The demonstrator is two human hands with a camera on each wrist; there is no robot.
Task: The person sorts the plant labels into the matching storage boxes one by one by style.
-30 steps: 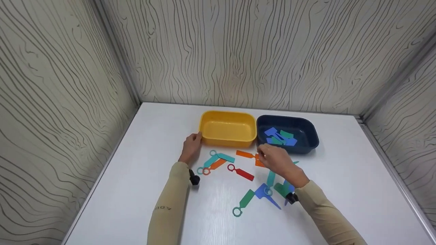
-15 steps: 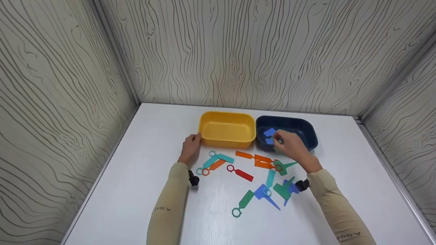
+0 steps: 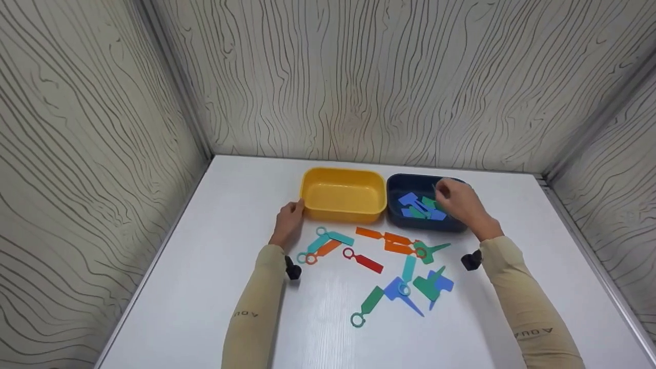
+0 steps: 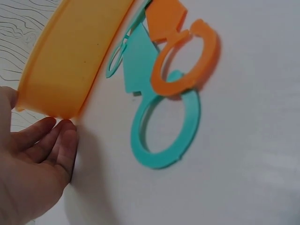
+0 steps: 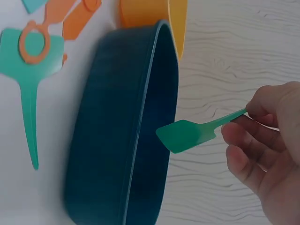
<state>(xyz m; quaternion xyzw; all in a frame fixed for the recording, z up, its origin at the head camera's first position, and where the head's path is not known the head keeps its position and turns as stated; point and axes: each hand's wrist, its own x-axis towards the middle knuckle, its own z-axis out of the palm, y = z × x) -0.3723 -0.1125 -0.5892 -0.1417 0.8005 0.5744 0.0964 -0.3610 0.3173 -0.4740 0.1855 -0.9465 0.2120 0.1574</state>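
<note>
My left hand (image 3: 288, 220) grips the left end of the yellow box (image 3: 343, 215); in the left wrist view the thumb lies at its rim and the fingertips touch its lower edge. Over the right part of the dark blue box (image 3: 417, 223), my right hand (image 3: 461, 202) pinches a green T-shaped tag (image 5: 185, 136) by its thin stem, blade hanging at the opening. Inside that box lie several blue (image 3: 408, 199) and green tags. On the table are orange (image 3: 397, 248), turquoise (image 3: 408, 269), red (image 3: 369, 263), green (image 3: 372, 299) and blue tags (image 3: 393, 288), some overlapping.
Both boxes stand side by side towards the back of the white table (image 3: 318, 333). A patterned wall (image 3: 359, 92) rises behind it, with further panels at left (image 3: 92, 154) and right. A small black device is on each wrist.
My right hand has moved right and back, from above the orange tags to the right part of the blue box, with the green tag. My left hand has stayed at the yellow box.
</note>
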